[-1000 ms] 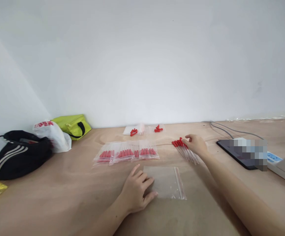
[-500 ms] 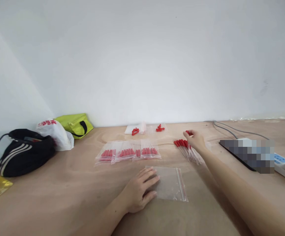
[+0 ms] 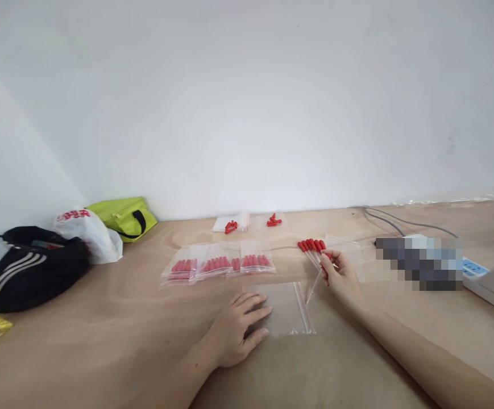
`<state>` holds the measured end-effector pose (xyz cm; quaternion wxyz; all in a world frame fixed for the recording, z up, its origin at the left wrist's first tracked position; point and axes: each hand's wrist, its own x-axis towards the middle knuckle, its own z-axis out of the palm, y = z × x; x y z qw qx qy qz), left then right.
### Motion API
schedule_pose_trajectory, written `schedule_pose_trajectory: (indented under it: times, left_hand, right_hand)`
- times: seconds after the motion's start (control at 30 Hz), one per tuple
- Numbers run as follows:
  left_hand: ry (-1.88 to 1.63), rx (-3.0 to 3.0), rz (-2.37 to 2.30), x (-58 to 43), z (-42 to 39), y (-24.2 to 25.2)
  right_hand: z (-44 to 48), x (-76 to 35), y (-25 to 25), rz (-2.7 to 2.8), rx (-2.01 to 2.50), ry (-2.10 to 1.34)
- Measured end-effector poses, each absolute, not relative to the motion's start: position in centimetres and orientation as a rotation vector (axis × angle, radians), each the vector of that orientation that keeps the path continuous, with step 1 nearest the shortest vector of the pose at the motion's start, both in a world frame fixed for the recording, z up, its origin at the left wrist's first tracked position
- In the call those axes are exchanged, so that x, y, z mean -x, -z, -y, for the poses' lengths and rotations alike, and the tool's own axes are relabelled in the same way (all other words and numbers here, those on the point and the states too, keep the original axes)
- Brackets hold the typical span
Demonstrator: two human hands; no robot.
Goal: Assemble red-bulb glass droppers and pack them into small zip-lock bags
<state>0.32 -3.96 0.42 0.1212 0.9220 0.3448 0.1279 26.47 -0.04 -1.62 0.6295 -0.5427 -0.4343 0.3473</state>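
Note:
My left hand lies with fingers spread on the left part of a clear zip bag, which rests flat on the table. In my right hand a dropper is pinched by its red bulb. Its thin clear tube slants down to the left, its tip close beside the bag's zip edge. Just behind that hand is a fanned row of droppers with red bulbs, their tubes partly hidden by the fingers.
Several zip bags of red-bulbed droppers overlap left of centre. Loose red bulbs lie on bags by the wall. At left stand a black bag, a white plastic bag and a lime pouch. A power strip sits at right.
My right hand has moved from the dropper row toward me, bringing a dropper out with its tip lowered near the bag's zip edge. My left hand stays on the bag.

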Motion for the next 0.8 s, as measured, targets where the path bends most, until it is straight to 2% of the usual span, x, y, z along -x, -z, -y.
schedule_pose_trajectory:
  times: [0.8]
  left_hand:
    - [-0.398,-2.661,-1.009,-0.47,4.05,-0.68]
  right_hand:
    - [0.39,-25.97,1.82,0.886,1.203,-0.925]
